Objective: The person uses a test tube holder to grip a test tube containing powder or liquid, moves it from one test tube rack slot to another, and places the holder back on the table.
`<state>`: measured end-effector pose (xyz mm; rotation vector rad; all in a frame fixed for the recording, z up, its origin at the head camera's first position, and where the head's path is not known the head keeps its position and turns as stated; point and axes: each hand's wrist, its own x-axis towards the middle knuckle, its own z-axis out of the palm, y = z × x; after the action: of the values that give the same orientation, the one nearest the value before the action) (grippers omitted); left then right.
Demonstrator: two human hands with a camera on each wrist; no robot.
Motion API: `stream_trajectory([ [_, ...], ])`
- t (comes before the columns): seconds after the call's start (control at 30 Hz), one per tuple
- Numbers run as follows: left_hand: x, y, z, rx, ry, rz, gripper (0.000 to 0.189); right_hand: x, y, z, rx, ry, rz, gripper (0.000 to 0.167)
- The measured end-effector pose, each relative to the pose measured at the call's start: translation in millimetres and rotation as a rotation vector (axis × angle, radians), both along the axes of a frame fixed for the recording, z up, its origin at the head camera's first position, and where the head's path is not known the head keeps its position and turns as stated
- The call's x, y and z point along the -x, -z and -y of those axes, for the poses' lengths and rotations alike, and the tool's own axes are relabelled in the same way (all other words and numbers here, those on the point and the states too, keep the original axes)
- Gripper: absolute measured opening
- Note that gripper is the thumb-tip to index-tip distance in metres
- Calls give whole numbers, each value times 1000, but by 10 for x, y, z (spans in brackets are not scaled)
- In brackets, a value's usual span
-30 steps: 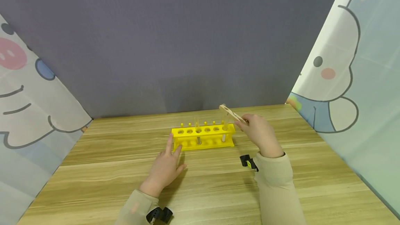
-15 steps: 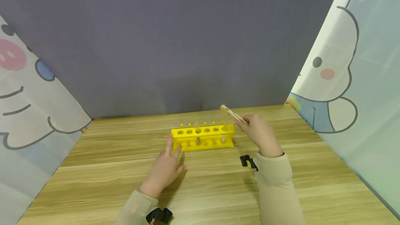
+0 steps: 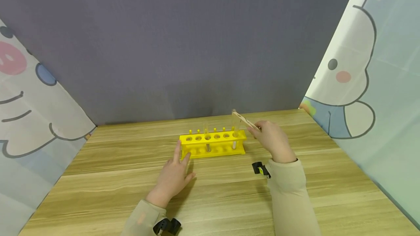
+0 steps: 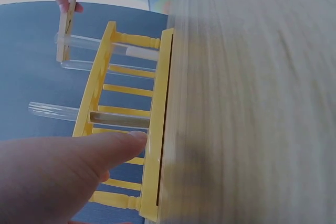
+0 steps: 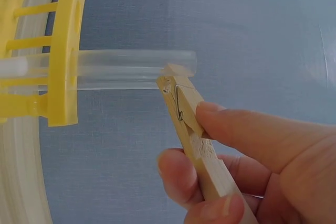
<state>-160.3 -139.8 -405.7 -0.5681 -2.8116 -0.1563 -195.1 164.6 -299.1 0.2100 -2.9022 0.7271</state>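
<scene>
A yellow test tube rack [image 3: 226, 152] stands on the table. My left hand [image 3: 172, 177] touches its left end with a straight index fingertip. In the left wrist view the thumb [image 4: 113, 148] lies by the base. Near the rack's middle a clear test tube [image 4: 55, 110] has greyish-brown contents low down. My right hand [image 3: 273, 141] pinches a wooden test tube clamp [image 5: 202, 145] whose tip meets a clear test tube [image 5: 131, 62] near its mouth, at the rack's right end. White matter [image 5: 13, 67] shows inside that tube. Whether the clamp's tip encloses it, I cannot tell.
Several holes in the rack hold no tube, and short yellow pegs rise along its back. A grey panel [image 3: 203, 46] stands upright behind the wood-grain table [image 3: 115, 177]. Cartoon-printed curtains [image 3: 377, 101] hang at both sides. Each wrist carries a small black camera mount.
The wooden clamp's tip has shifted slightly right against the tube and the clamp now looks thinner, turned more edge-on. The rack and my left hand stay as they were.
</scene>
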Motion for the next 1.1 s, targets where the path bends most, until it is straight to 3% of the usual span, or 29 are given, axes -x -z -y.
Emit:
stream_trajectory([
  [0.6, 12, 35, 14, 17, 8, -44, 71, -1, -12, 8, 0, -5, 31, 30],
  [1.1, 18, 44, 18, 16, 11, -35, 71, 50, 20, 19, 31, 3, -48, 26],
])
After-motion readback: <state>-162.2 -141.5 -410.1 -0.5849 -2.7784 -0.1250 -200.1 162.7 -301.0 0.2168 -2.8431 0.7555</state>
